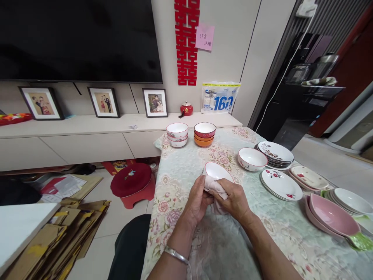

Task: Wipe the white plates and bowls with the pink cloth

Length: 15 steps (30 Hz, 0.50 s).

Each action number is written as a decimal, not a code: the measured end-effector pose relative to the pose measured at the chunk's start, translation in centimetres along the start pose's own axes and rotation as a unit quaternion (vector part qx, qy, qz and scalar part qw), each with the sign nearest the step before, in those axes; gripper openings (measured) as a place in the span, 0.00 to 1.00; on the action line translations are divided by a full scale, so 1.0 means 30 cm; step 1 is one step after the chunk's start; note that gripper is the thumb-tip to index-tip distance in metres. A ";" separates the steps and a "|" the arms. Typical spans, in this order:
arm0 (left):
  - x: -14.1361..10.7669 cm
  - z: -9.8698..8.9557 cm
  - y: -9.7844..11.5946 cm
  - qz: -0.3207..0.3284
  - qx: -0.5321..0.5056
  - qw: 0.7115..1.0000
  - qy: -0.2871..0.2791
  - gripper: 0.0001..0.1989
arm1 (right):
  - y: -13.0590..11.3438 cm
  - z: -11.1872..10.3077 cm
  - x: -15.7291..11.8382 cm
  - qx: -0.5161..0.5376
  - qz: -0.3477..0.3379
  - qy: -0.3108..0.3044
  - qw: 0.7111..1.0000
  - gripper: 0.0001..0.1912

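Observation:
Tilted above the table, a white bowl (219, 171) with a red rim is held in front of me. My left hand (196, 200) is closed on the bowl's near side. In my right hand (236, 199) is a pale pinkish cloth (214, 186), pressed against the rim and hanging down between both hands. Part of the bowl's near wall is hidden by the cloth and fingers. Beyond it stand a stack of white bowls (177, 134) and a stack of red and orange bowls (204, 134). To the right sits another red-rimmed bowl (252, 158).
On the right of the flowered tablecloth (175, 186) are brown-patterned plates (275, 151), flower plates (281, 184), rectangular dishes (309, 177), white bowls (354, 200) and pink leaf-tailed dishes (332, 214). A red stool (132, 181) and flattened cardboard (58, 237) lie to the left.

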State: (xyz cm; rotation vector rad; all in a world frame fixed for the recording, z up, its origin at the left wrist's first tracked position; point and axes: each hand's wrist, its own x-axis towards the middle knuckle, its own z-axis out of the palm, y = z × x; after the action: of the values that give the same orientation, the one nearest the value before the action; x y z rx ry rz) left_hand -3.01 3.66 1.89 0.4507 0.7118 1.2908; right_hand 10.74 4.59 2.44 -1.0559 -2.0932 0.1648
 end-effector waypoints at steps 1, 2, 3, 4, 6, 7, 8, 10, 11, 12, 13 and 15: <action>0.000 0.001 -0.001 -0.003 -0.016 1.000 0.007 0.21 | -0.004 -0.001 0.000 -0.001 -0.008 -0.007 1.000 0.12; 0.000 0.001 -0.001 -0.007 -0.027 1.000 0.009 0.20 | -0.008 -0.005 0.001 0.005 -0.010 -0.014 1.000 0.13; -0.001 0.002 0.000 -0.009 -0.032 0.999 0.008 0.19 | -0.012 -0.009 0.002 0.015 -0.007 -0.023 1.000 0.13; -0.002 0.002 0.000 -0.010 -0.033 0.999 0.004 0.18 | -0.016 -0.014 0.003 0.029 0.000 -0.031 0.999 0.13; -0.003 0.002 0.001 -0.010 -0.027 1.000 0.000 0.20 | -0.023 -0.024 0.005 0.057 0.018 -0.047 0.997 0.12; -0.004 0.002 0.001 -0.009 -0.023 1.000 -0.001 0.22 | -0.025 -0.028 0.007 0.066 0.027 -0.054 0.996 0.13; -0.004 0.002 -0.001 -0.009 -0.019 1.000 -0.001 0.25 | -0.027 -0.032 0.008 0.072 0.034 -0.061 0.995 0.13; -0.004 0.002 -0.004 -0.010 -0.016 1.000 0.001 0.29 | -0.032 -0.040 0.011 0.080 0.046 -0.079 0.993 0.14; -0.004 0.002 -0.006 -0.011 -0.017 1.000 0.002 0.29 | -0.035 -0.044 0.014 0.086 0.050 -0.089 0.991 0.15; -0.004 0.002 -0.007 -0.009 -0.017 1.000 0.002 0.29 | -0.039 -0.050 0.016 0.095 0.055 -0.097 0.989 0.15; -0.004 0.003 -0.008 -0.005 -0.017 1.000 0.000 0.27 | -0.043 -0.056 0.018 0.109 0.062 -0.101 0.987 0.15; -0.007 0.005 -0.005 0.017 -0.015 1.000 -0.012 0.24 | -0.048 -0.069 0.021 0.151 0.086 -0.080 0.982 0.14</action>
State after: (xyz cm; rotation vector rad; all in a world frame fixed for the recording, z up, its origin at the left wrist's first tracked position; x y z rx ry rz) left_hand -2.81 3.44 1.94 0.4542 0.6671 1.3238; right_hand 11.02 3.69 4.85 -1.0615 -2.0321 0.6519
